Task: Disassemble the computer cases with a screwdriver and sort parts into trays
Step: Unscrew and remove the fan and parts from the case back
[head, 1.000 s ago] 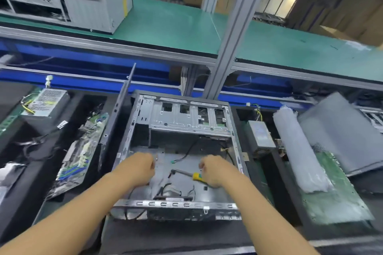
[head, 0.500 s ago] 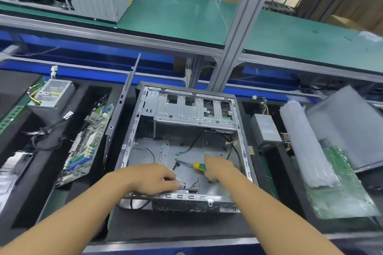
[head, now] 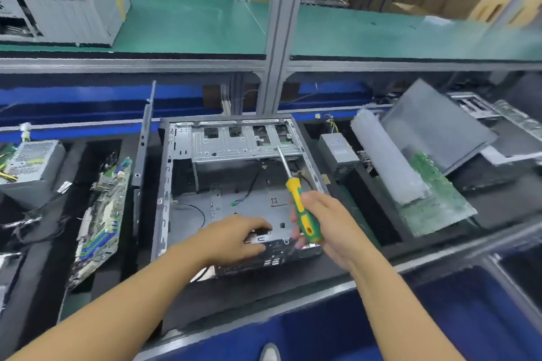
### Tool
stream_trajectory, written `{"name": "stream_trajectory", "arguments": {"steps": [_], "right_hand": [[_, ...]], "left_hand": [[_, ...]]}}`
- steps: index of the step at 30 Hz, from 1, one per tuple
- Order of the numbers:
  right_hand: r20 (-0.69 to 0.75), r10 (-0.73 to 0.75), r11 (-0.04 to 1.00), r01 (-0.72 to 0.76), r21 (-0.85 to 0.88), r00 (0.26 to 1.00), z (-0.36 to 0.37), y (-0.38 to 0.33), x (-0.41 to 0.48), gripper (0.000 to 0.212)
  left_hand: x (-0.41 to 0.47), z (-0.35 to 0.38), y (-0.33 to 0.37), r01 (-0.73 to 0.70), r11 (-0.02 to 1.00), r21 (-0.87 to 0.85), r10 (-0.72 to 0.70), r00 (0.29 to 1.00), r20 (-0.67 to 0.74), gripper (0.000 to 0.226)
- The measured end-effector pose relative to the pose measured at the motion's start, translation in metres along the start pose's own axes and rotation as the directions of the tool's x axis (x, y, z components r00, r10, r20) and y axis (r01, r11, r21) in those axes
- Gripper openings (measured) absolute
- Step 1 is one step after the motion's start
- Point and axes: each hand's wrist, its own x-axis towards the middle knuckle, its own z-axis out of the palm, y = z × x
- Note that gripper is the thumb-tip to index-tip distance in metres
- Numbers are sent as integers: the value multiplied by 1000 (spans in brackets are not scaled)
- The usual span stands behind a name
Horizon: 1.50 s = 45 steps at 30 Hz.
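An open grey computer case (head: pixel 181 173) lies flat on the black work surface in the middle, its drive cage (head: pixel 243 141) at the far end and loose cables inside. My left hand (head: pixel 234 239) grips the case's near metal rim, fingers curled over the edge. My right hand (head: pixel 325 226) holds a screwdriver (head: pixel 299 205) with a yellow and green handle, lifted above the case's near right corner, shaft pointing up and away towards the drive cage.
Left of the case stand a side panel (head: pixel 143 138) on edge, a motherboard (head: pixel 102 220) and a power supply (head: pixel 32 167). To the right lie another power supply (head: pixel 338 155), a bubble-wrap roll (head: pixel 384 161), a green board (head: pixel 434 202) and a grey panel (head: pixel 434 123). Another case (head: pixel 58 0) sits on the green shelf.
My right hand has lifted the screwdriver out of the case and turned its shaft upward. My left hand slid to the near rim and stays there. The view tilted down.
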Motion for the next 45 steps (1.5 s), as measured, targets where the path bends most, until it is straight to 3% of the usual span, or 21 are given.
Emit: {"name": "stream_trajectory", "arguments": {"steps": [3, 5, 10, 16, 26, 39, 42, 45], "right_hand": [[-105, -4, 995, 14, 97, 994, 11, 44, -48, 12], [-163, 26, 996, -11, 93, 986, 22, 74, -72, 8], [-258, 114, 993, -108, 38, 959, 59, 119, -106, 17], [-390, 60, 995, -84, -45, 919, 85, 131, -119, 35], [-447, -32, 993, -23, -118, 894, 86, 142, -108, 29], [-504, -33, 978, -76, -195, 863, 88, 145, -108, 23], [-570, -171, 853, -169, -494, 804, 85, 144, -111, 26], [-549, -405, 513, -315, -799, 731, 90, 141, -113, 39]], "left_hand": [[3, 7, 1, -47, 995, -94, 38, 995, -95, 37], [1, 8, -4, -62, 991, -116, 51, 994, -97, 43], [-2, 15, -3, -58, 990, -127, 40, 989, -142, 49], [-1, 21, -6, -53, 995, -79, 32, 968, -248, 46], [-2, 23, -5, -83, 994, -75, 54, 944, -325, 42], [0, 21, -2, -48, 997, -58, 27, 949, -315, 32], [0, 21, -3, -56, 997, -46, 39, 949, -312, 33], [1, 21, -3, -58, 997, -49, 40, 949, -312, 34]]}}
